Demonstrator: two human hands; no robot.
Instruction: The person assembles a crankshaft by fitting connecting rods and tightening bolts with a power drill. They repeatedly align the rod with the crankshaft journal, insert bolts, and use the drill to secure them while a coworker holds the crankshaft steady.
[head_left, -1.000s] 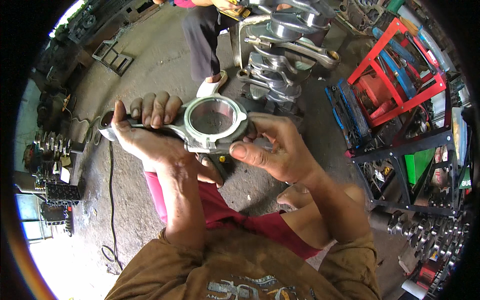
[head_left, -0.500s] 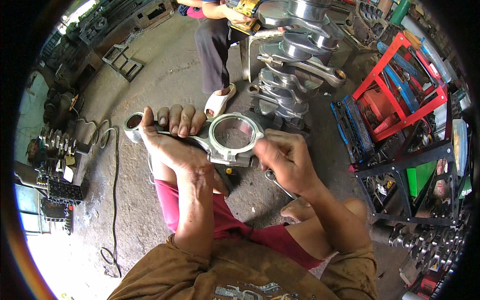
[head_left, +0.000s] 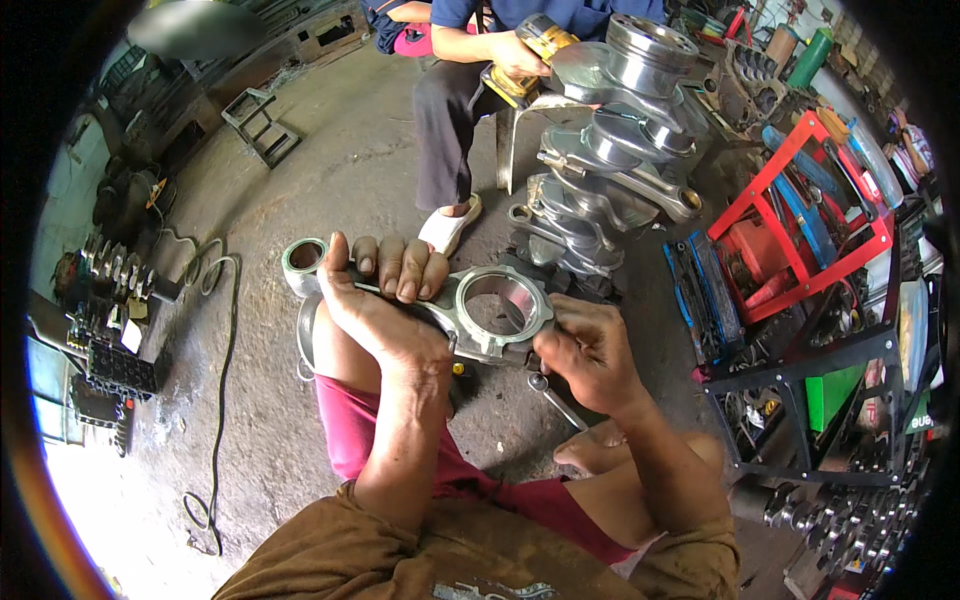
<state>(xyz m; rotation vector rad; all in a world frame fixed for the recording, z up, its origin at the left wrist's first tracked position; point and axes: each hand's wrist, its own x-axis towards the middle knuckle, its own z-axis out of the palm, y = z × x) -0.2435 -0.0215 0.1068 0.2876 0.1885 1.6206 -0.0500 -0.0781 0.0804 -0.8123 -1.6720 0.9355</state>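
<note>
A grey metal connecting rod (head_left: 440, 314) lies crosswise in front of me, its small eye to the left and its large ring to the right. My left hand (head_left: 385, 305) is wrapped around the shank, with its fingers folded over the far side. At the right edge of the large ring, my right hand (head_left: 585, 350) is closed, thumb and fingers pinching the cap end. Any bolt between those fingers is hidden. A ratchet wrench (head_left: 557, 402) with a shiny handle sits just below my right hand, near my foot.
A large crankshaft (head_left: 600, 150) stands upright ahead, with connecting rods attached. Behind it a seated person holds a yellow power drill (head_left: 520, 85). To the right are a red-framed tool rack (head_left: 790, 230) and an open socket case (head_left: 703, 290). A cable (head_left: 232, 350) runs along the floor at left.
The view has tilted, so the surroundings sit lower and more of the seated person shows. Both hands stay on the connecting rod; the right fingers have shifted slightly at the cap end.
</note>
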